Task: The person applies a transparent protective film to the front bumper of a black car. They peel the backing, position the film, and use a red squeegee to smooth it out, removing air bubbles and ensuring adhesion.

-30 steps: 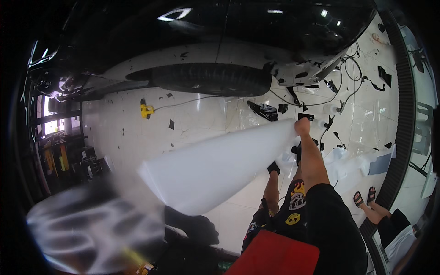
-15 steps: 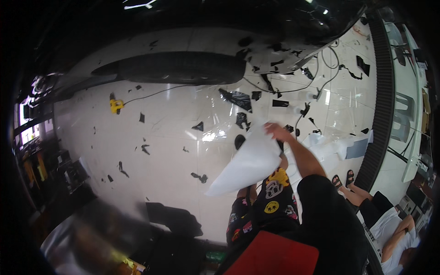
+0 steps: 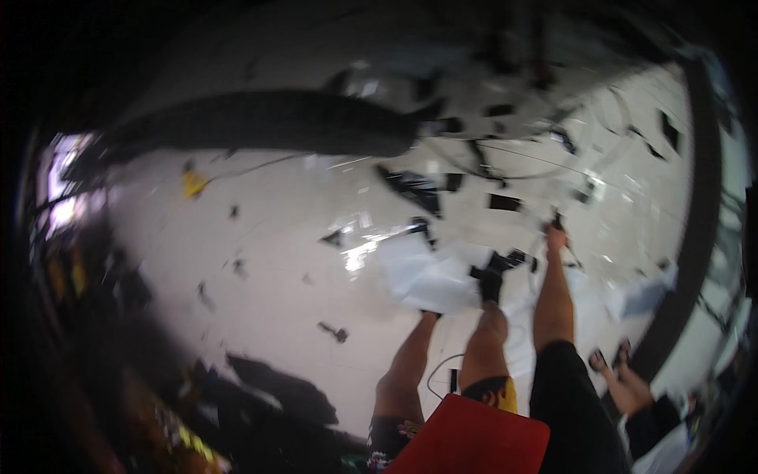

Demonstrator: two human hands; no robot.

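Observation:
My right hand [image 3: 556, 236] reaches down toward the floor at the end of an outstretched arm in a black sleeve. Its fingers look closed around a small black trigger-shaped handle [image 3: 557, 219], though blur hides the details. To the left of it, the white sheet [image 3: 426, 272] lies by my feet, apart from the hand. My left hand does not show.
Black film scraps [image 3: 504, 203] and a cable lie over the shiny floor. A dark tyre [image 3: 276, 122] stands ahead, with a yellow tool [image 3: 193, 184] near it. At right are a dark ribbed strip [image 3: 699, 205] and another person's feet [image 3: 612, 357].
My right hand has let go of the white sheet, which now lies on the floor. The hand has moved right and down to the black handle. The view has shifted and blurred.

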